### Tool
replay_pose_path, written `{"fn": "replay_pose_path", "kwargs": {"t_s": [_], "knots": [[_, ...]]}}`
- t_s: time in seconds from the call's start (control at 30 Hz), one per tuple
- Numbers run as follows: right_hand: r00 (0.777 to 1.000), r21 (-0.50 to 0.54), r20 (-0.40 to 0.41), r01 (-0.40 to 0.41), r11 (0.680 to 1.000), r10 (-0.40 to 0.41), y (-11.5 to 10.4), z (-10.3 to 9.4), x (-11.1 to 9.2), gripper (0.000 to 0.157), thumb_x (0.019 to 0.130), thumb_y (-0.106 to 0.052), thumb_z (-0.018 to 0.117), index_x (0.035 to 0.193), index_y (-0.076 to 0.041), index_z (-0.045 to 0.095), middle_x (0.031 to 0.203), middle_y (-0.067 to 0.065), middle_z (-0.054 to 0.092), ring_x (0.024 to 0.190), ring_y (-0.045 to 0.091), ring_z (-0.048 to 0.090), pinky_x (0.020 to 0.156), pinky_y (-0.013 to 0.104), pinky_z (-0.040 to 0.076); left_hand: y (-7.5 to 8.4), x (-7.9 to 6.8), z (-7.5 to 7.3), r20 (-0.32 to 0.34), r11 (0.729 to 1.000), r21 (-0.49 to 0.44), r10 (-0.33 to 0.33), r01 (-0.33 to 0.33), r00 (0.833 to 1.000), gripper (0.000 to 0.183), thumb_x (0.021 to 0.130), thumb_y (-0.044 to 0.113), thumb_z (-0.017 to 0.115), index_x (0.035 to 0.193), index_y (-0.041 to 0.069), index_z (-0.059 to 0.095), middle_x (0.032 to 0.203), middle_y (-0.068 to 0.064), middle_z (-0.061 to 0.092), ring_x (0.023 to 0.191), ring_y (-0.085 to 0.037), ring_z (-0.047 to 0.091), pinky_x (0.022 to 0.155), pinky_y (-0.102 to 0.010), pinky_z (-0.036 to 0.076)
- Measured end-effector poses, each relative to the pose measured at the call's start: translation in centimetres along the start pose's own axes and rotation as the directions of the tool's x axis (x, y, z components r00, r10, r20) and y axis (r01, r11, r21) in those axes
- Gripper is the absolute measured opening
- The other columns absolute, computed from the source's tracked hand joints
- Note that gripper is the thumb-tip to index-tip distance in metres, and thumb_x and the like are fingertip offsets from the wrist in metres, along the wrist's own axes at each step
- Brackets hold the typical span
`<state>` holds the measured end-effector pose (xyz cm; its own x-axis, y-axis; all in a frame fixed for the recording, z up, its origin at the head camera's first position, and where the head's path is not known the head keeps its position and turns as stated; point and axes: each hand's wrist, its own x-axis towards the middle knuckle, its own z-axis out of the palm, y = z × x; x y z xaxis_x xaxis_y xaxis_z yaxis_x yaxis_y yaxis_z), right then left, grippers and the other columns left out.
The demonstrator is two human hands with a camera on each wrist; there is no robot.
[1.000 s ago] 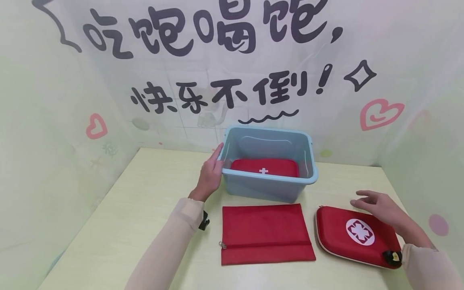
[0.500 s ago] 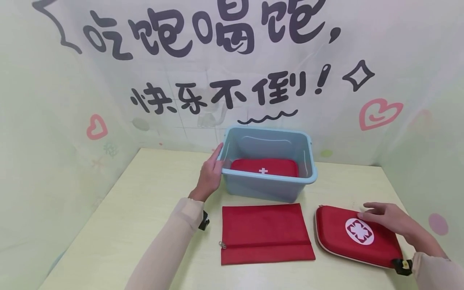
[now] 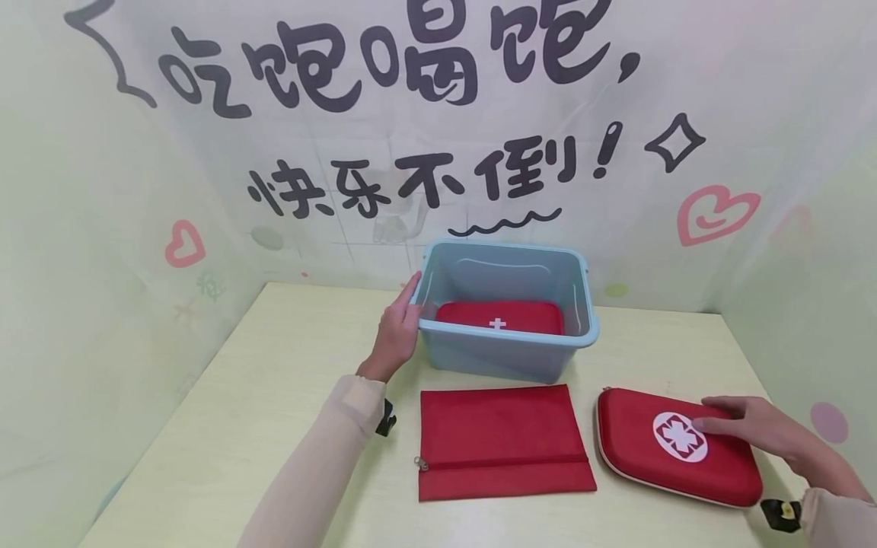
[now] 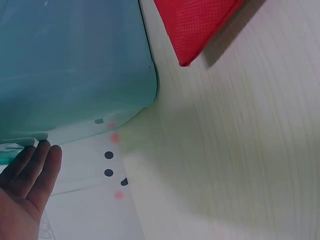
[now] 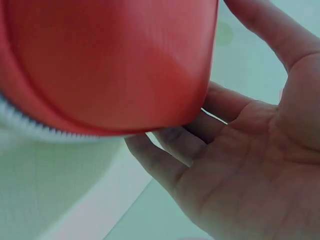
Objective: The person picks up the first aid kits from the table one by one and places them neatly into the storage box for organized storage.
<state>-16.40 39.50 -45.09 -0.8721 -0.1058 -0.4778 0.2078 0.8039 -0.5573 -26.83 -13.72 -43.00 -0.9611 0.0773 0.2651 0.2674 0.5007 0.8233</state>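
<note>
A light blue plastic bin [image 3: 500,354] stands at the back of the table. Inside it lies a red case with a white cross [image 3: 521,313]. My left hand [image 3: 397,331] rests against the bin's left rim, its fingers fairly straight along the outside. In front of the bin a flat red zip pouch [image 3: 503,426] lies on the table. To its right is a red hard-shell zip case [image 3: 637,441] with a round white emblem. My right hand [image 3: 760,426] is over that case's right end, thumb on top. In the right wrist view its loosely spread fingers [image 5: 165,160] meet the case's edge.
The pale wooden table [image 3: 274,396] ends at a printed white backdrop [image 3: 356,228] behind the bin, with curtain-like sides left and right. Bare tabletop shows left of the pouch.
My right hand has shifted right and toward the front, from above the case's far edge onto its right end. My left hand, the bin, the pouch and the case have stayed in place.
</note>
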Motion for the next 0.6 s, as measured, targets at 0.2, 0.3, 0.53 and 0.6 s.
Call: {"fn": "replay_pose_path", "kwargs": {"t_s": [0.2, 0.3, 0.53, 0.6], "knots": [[1.000, -0.017, 0.023, -0.004, 1.000, 0.005, 0.35, -0.15, -0.23, 0.086, 0.094, -0.047, 0.060, 0.143, 0.019, 0.034, 0.123, 0.030, 0.057, 0.106, 0.030, 0.056, 0.078, 0.035, 0.056, -0.11, 0.03, -0.01, -0.002, 1.000, -0.004, 0.002, -0.002, 1.000, 0.056, 0.104, 0.023, 0.034, 0.159, 0.018, 0.026, 0.163, 0.000, 0.034, 0.147, -0.029, 0.038, 0.110, -0.055, 0.042], [0.999, -0.008, 0.035, -0.012, 1.000, 0.013, 0.37, -0.17, -0.34, 0.086, 0.094, -0.047, 0.060, 0.143, 0.019, 0.034, 0.121, 0.026, 0.059, 0.105, 0.027, 0.057, 0.078, 0.034, 0.057, -0.22, 0.06, 0.01, -0.003, 1.000, -0.011, 0.005, -0.005, 1.000, 0.056, 0.104, 0.023, 0.034, 0.159, 0.019, 0.026, 0.162, 0.000, 0.034, 0.147, -0.030, 0.039, 0.110, -0.056, 0.042], [0.999, -0.012, 0.036, -0.021, 1.000, 0.022, 0.42, -0.14, -0.17, 0.085, 0.094, -0.046, 0.062, 0.139, 0.021, 0.036, 0.117, 0.023, 0.060, 0.103, 0.025, 0.057, 0.079, 0.037, 0.058, -0.29, 0.04, 0.10, -0.011, 1.000, -0.018, 0.005, -0.005, 1.000, 0.056, 0.104, 0.023, 0.034, 0.159, 0.023, 0.026, 0.162, 0.001, 0.034, 0.147, -0.028, 0.039, 0.110, -0.055, 0.042], [0.999, -0.015, 0.034, -0.017, 1.000, 0.018, 0.44, -0.10, -0.10, 0.083, 0.094, -0.046, 0.062, 0.138, 0.021, 0.038, 0.116, 0.021, 0.061, 0.102, 0.023, 0.057, 0.077, 0.034, 0.056, -0.26, 0.05, 0.16, -0.008, 1.000, -0.019, 0.002, -0.002, 1.000, 0.056, 0.104, 0.024, 0.034, 0.159, 0.024, 0.025, 0.162, 0.002, 0.034, 0.148, -0.027, 0.038, 0.111, -0.054, 0.042]]}}
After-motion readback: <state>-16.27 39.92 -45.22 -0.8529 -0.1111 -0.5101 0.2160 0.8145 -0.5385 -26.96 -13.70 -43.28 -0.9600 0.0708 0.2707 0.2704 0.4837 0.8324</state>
